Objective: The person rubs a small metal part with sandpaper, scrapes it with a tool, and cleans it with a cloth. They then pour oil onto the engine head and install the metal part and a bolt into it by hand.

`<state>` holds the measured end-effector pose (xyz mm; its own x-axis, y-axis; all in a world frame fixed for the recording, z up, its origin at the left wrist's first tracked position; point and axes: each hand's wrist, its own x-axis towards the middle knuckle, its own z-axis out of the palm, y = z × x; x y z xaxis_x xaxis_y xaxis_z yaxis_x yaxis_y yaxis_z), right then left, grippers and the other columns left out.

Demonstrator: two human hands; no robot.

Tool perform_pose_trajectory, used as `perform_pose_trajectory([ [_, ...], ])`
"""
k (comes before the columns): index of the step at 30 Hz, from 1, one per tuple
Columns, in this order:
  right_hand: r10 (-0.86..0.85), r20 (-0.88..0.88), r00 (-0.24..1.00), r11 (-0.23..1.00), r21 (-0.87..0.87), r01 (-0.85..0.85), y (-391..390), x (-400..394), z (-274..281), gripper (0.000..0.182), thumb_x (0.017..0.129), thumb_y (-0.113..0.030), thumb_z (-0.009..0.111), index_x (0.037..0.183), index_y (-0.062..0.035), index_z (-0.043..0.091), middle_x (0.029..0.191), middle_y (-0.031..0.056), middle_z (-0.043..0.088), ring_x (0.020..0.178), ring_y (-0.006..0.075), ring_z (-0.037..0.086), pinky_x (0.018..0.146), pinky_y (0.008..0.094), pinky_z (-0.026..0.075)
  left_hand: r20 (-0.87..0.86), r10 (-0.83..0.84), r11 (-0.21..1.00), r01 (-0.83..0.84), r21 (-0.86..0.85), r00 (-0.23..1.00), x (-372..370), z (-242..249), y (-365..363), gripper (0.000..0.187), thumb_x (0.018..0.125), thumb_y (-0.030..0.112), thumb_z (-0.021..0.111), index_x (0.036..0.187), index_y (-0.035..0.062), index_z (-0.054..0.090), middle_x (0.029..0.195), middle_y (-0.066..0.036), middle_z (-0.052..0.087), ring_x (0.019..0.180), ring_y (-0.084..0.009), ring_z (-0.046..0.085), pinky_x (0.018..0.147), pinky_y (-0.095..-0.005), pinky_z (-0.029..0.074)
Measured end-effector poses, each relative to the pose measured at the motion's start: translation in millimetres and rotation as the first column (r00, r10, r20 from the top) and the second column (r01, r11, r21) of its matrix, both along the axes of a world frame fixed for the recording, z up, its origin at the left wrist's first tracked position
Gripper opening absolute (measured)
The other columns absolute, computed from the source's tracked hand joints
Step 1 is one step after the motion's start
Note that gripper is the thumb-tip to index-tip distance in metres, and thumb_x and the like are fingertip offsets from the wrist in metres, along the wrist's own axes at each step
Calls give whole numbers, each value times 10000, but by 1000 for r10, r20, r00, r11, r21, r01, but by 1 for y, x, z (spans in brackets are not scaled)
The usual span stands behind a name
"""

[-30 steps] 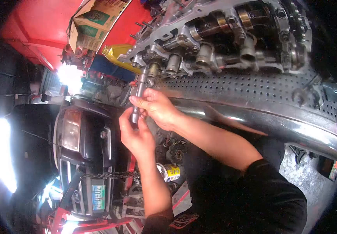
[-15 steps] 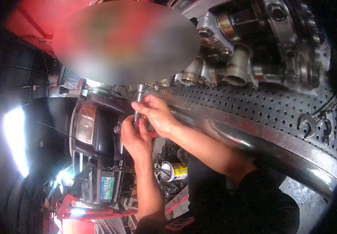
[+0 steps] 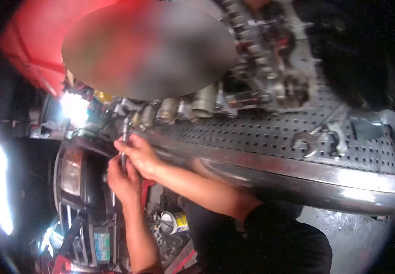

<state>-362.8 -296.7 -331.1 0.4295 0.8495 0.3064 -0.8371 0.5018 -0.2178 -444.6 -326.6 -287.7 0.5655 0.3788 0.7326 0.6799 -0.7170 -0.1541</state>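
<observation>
Both hands hold a slim metal bar with a thicker, socket-like end (image 3: 126,128), which points up and away from me. My right hand (image 3: 139,155) is closed on its middle, thumb laid along it. Just below, my left hand (image 3: 124,180) is wrapped round the lower end, and the fingers hide that part. Past the bar's tip lies an engine part with metal tubes (image 3: 203,104) on a perforated metal bench (image 3: 247,132). I cannot make out whether the tip touches it.
Wrenches (image 3: 304,144) lie on the bench at right. Its rounded metal edge (image 3: 270,182) runs beside my right forearm. A dark vehicle (image 3: 87,182) stands at left, with a white and yellow bucket (image 3: 174,222) on the floor. A blurred oval covers the upper middle.
The view has swung, so hands, vehicle and bench appear further left and lower, and more of the engine part shows. Both hands keep the same hold on the bar.
</observation>
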Motion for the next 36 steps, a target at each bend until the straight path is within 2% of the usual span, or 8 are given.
perform_pose_trajectory([
  [6,232,-70,970,972,43,-230,-29,15,6,375,965,-264,569,1243,-24,497,1087,99,618,835,182,599,786,300,518,571,347,-24,615,-788,744,1,26,-6,363,978,418,470,925,82,597,577,49,406,435,-73,343,389,-230,274],
  [12,-10,-4,1000,990,-138,10,-10,4,8,334,931,-309,628,1107,-35,555,974,51,607,789,146,570,708,279,482,-13,-142,983,143,116,990,4,13,2,168,891,178,616,930,16,597,733,-144,611,618,-300,594,561,-364,465],
  [16,5,-68,998,1000,5,-5,-8,6,3,262,921,-271,648,1020,-40,572,855,8,582,743,101,528,685,267,456,330,-105,962,181,-206,938,11,8,-4,180,898,198,623,894,27,566,746,-91,591,659,-238,578,568,-363,455],
  [20,138,-116,984,982,143,-121,-9,8,-4,206,960,-216,580,1065,-38,586,893,22,603,635,90,492,587,224,430,563,323,-87,617,-783,760,-2,35,-1,401,978,414,450,836,56,563,519,4,428,393,-84,335,352,-245,266],
  [25,48,-172,984,998,-23,-53,-12,8,6,203,953,-238,598,1028,-50,599,894,45,630,663,100,523,645,266,465,63,-91,994,95,-61,994,3,13,6,171,889,164,633,969,20,590,664,-132,608,551,-193,585,531,-345,470],
  [29,4,-92,996,1000,-19,-6,-4,9,1,206,950,-253,606,980,-49,614,890,44,631,737,103,552,685,273,468,311,-41,911,163,-379,950,8,10,-2,182,868,163,663,951,46,551,745,-115,613,544,-226,563,471,-332,415],
  [34,175,-140,975,975,165,-152,-10,11,-4,289,953,-274,595,1124,-41,577,924,53,631,774,95,571,682,231,471,596,300,-135,652,-746,745,2,37,-2,255,931,274,594,836,40,556,517,5,452,410,-88,365,399,-220,260],
  [36,146,-229,963,986,112,-123,-11,6,5,300,953,-278,596,1128,-34,582,933,60,630,752,92,564,668,229,466,382,198,586,204,-785,903,11,30,-1,202,923,221,591,872,26,574,514,-57,494,415,-175,455,411,-303,345],
])
